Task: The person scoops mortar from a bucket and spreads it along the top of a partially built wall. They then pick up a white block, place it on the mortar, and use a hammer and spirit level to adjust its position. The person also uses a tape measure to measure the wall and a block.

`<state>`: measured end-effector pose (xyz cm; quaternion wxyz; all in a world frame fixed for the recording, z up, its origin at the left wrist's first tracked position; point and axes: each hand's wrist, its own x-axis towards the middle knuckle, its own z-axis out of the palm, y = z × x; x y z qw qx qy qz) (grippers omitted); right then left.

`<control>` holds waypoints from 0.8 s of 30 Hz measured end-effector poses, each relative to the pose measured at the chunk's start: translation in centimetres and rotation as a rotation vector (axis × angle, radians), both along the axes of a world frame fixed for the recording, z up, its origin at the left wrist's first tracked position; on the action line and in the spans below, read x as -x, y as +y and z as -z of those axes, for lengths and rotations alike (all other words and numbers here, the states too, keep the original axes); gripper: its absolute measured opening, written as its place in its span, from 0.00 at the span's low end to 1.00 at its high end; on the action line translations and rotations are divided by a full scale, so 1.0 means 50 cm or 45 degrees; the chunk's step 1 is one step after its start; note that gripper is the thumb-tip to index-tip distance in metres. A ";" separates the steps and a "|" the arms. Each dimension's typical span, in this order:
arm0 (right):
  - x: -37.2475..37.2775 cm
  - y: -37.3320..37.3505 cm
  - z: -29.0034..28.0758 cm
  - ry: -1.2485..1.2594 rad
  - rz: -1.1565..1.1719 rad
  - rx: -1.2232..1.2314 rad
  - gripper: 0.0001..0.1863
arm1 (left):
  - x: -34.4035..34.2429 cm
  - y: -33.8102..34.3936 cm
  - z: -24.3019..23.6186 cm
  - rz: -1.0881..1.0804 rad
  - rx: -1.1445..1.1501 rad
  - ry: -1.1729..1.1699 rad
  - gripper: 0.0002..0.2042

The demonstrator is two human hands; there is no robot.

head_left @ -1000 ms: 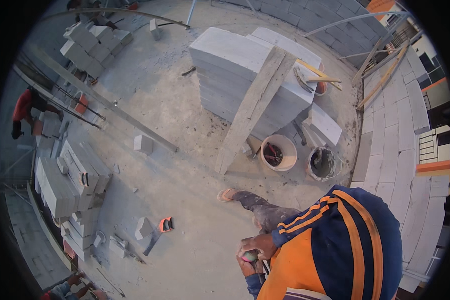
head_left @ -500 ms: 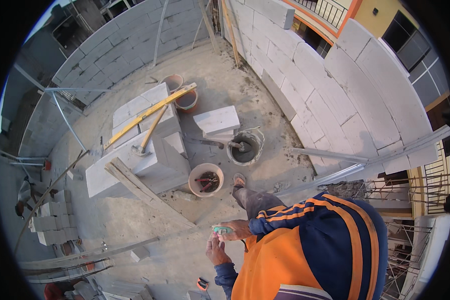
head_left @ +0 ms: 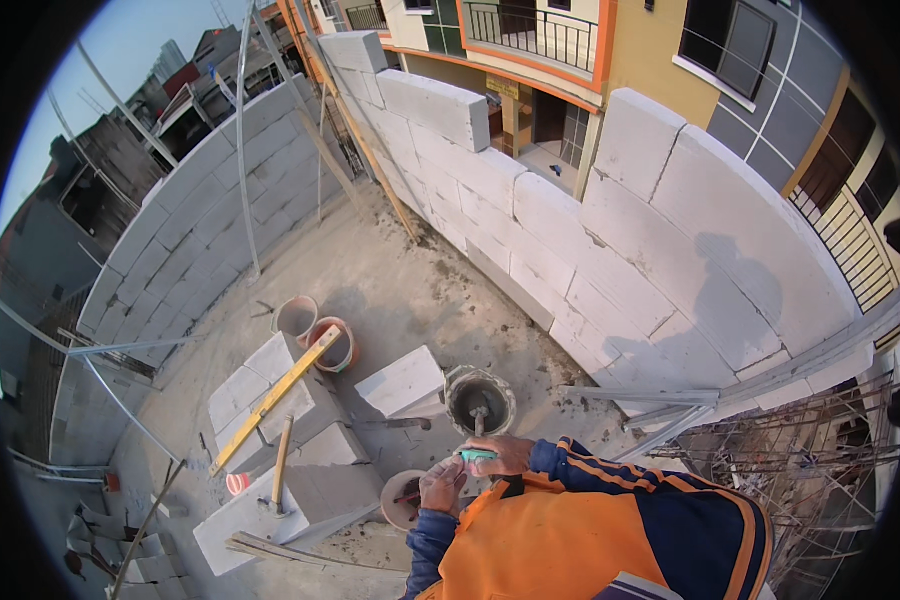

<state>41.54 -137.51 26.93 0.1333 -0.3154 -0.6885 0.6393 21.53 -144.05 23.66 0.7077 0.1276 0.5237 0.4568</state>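
Observation:
My right hand (head_left: 506,455) grips a small mint-green and pink object (head_left: 478,456), too small to identify, in front of my body. My left hand (head_left: 440,486) is raised against it with bent fingers around its left end. Just beyond my hands stands a grey bucket (head_left: 462,390) with a tool in it. Below and left of that, a pale tub (head_left: 396,500) holding dark items is partly hidden behind me. Left of these lie stacked white blocks (head_left: 240,392), with a yellow level (head_left: 270,405) and a wooden-handled hammer (head_left: 280,467) on them.
A white block wall (head_left: 530,220) runs along the right, another (head_left: 185,215) curves at the back left, braced by poles (head_left: 242,150). Metal rails (head_left: 660,398) and rusty rods (head_left: 780,450) are at lower right. Orange buckets (head_left: 327,360) and a loose block (head_left: 398,378) lie ahead. Buildings stand beyond.
The view has swung up and right, bringing more of the right wall and buildings in. My hands have come up closer together on the small object and now appear just below the grey bucket.

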 end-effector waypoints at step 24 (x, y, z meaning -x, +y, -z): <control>-0.350 -0.168 0.150 -0.814 1.541 0.005 0.17 | -0.195 0.847 -0.230 0.603 -0.427 -0.183 0.06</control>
